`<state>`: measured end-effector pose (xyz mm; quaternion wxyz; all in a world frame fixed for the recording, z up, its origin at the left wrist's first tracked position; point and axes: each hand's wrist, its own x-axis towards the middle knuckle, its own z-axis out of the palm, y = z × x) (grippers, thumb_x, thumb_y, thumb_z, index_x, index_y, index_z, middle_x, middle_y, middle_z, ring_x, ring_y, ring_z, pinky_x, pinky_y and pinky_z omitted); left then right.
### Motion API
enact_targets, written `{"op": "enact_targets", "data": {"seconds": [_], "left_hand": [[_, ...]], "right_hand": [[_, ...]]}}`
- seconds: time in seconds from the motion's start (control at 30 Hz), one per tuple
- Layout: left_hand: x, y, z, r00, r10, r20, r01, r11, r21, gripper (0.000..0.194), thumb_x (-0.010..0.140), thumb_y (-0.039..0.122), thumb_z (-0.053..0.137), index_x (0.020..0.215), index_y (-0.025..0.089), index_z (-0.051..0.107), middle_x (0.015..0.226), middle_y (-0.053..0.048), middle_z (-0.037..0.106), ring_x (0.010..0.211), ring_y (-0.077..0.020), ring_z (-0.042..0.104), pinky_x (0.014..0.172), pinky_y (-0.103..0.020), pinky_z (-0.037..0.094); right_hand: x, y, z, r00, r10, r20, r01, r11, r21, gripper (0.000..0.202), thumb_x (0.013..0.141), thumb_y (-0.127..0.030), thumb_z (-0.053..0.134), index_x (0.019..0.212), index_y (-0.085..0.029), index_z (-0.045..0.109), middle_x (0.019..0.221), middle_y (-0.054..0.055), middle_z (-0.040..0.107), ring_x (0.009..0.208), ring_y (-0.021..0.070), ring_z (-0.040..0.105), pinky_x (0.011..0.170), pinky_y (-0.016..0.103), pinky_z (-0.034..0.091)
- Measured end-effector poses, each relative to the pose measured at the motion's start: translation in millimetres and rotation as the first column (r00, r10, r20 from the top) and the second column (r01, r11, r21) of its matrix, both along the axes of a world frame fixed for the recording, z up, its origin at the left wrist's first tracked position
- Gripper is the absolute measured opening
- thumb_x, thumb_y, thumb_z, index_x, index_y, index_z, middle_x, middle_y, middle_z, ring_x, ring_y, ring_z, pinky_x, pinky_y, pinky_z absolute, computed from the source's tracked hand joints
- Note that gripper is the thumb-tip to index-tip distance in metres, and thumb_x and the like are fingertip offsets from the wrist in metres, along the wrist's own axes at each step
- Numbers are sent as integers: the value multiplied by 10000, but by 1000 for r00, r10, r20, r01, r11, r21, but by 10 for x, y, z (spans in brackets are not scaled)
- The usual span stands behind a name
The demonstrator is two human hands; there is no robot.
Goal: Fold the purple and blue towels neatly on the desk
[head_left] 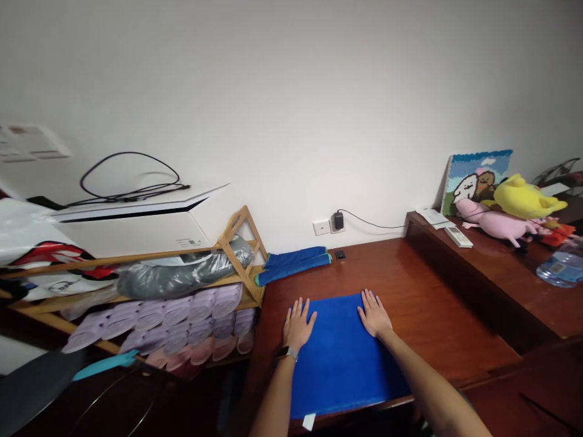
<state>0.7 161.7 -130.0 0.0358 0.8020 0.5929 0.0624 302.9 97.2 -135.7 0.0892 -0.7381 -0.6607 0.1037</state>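
Note:
A blue cloth (341, 358) lies flat on the reddish-brown wooden desk (423, 303), with a small white tag (308, 421) at its near left corner. My left hand (298, 326) rests palm down at the cloth's left edge, fingers stretched and thumb apart; a watch sits on that wrist. At the far right corner of the cloth, my right hand (375, 314) lies flat with its fingers extended. Neither hand grasps anything. Behind them, near the wall, is a folded blue cloth (294, 264) with green edging.
Left of the desk, a wooden rack (241, 243) holds several purple and pink slippers (182, 315) and a white box (136, 233). A black charger (337, 220) is plugged into the wall. On the raised right side are plush toys (496, 221), a remote control (458, 237) and a water bottle (562, 266).

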Motion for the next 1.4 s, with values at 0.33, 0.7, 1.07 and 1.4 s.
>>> {"op": "enact_targets", "data": {"seconds": [0.33, 0.7, 1.07, 1.4], "left_hand": [[115, -54, 54, 988, -150, 32, 142, 975, 174, 589, 1080, 425, 251, 1607, 193, 376, 1672, -105, 377, 1566, -251, 289, 1289, -481, 231], [958, -296, -94, 933, -329, 145, 321, 944, 79, 557, 1066, 556, 317, 1594, 388, 378, 1703, -26, 330, 1573, -251, 273, 1282, -517, 239], [-75, 305, 96, 979, -204, -13, 204, 979, 0, 630, 1061, 582, 293, 1611, 283, 363, 1690, -55, 348, 1574, -239, 267, 1279, -473, 233], [605, -206, 24, 939, -335, 79, 318, 932, 174, 562, 1083, 460, 281, 1607, 281, 377, 1682, -62, 370, 1566, -246, 292, 1285, -503, 237]], "right_hand": [[-17, 9, -22, 1000, -9, -3, 9, 1000, 0, 758, 1044, -517, 171, 1649, -61, 191, 1730, 125, 156, 1608, 224, 85, 1298, 400, 56], [-3, 17, -112, 999, -32, -5, 32, 999, 19, 746, 1037, -496, 191, 1651, -72, 198, 1731, 110, 158, 1607, 219, 98, 1295, 399, 71], [-6, 7, -67, 1000, -28, -13, 28, 999, 20, 764, 1039, -531, 168, 1653, -77, 195, 1730, 117, 163, 1608, 218, 94, 1298, 412, 45], [-9, 1, -48, 999, -39, -7, 39, 999, 22, 750, 1039, -520, 175, 1656, -94, 191, 1736, 92, 153, 1610, 213, 75, 1295, 415, 33]]}}
